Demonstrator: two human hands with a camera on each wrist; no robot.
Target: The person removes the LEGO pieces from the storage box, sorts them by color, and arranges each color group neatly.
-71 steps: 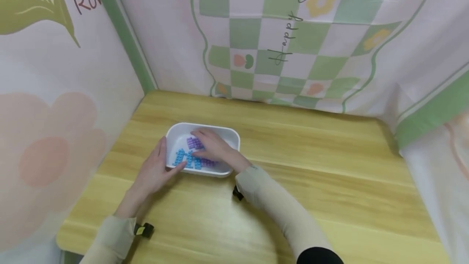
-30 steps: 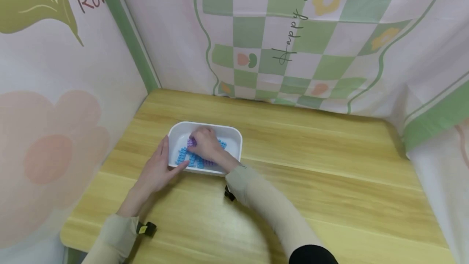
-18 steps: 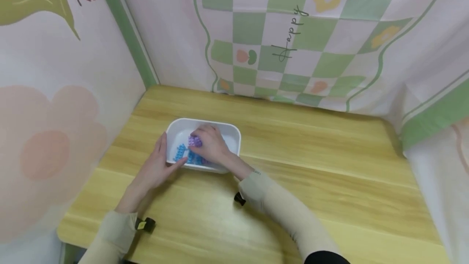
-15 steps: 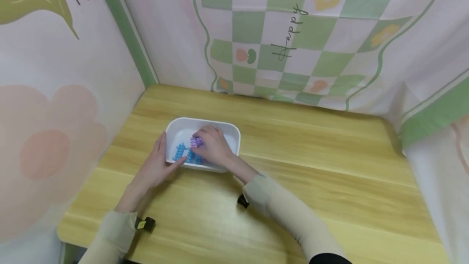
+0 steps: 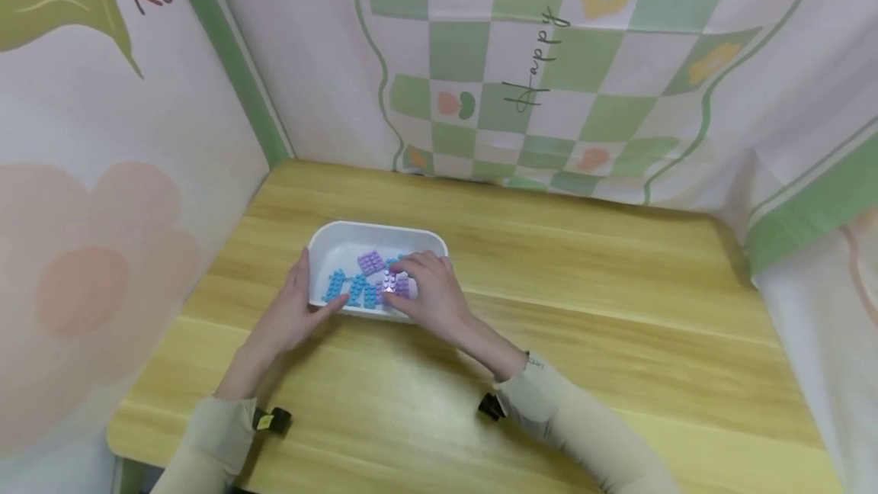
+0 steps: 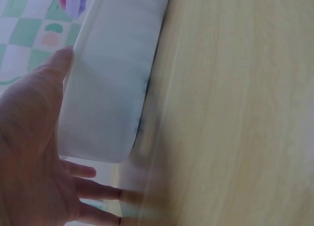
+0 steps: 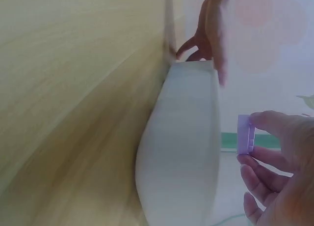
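Purple and blue building bricks lie in a white rectangular tray [image 5: 373, 226]. My right hand [image 5: 439, 296] is over its right half and pinches a purple building brick [image 7: 244, 133] between thumb and fingertips, above the rim in the right wrist view. My left hand [image 5: 283, 320] steadies the near left corner, its thumb at the front rim and its fingers straight along the left side. A flat purple brick [image 5: 371, 262] lies mid-tray. Several blue bricks [image 5: 334, 285] sit near the front wall; another blue one is partly hidden behind my right fingers.
The tray stands on a wood-grain table [image 5: 583, 303], left of its middle. A checkered curtain [image 5: 521, 97] hangs along the back edge, and a flower-print cloth [image 5: 103, 265] borders the left side. Each wrist wears a small black camera [image 5: 274, 421].
My right hand reached into the tray among the purple bricks, then drew right and toward me with one purple building brick pinched. The left hand has stayed at the tray's corner.
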